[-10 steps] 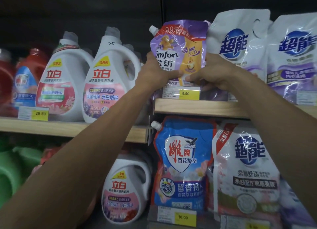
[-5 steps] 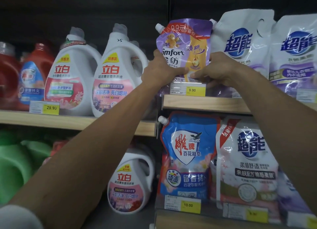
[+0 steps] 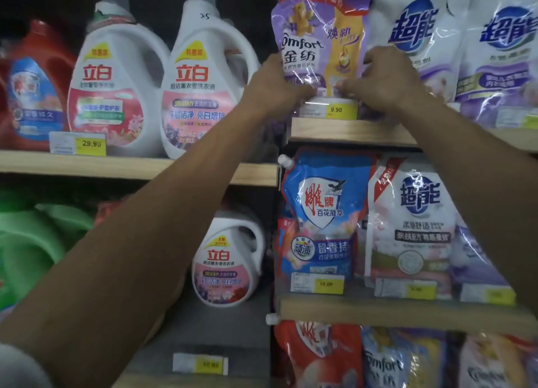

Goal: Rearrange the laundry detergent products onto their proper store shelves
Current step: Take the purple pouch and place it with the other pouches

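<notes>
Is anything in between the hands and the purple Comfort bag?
No. Both hands are already on it: the left hand grips the purple Comfort bag at its lower left, the right hand at its lower right. The bag stands on the wooden shelf, just behind the 9.90 price tag.

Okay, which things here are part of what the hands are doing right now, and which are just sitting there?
In the job: left hand, right hand, purple Comfort pouch, top right shelf.

Just sitting: white jugs, red jug, blue pouch, green jugs.
</notes>
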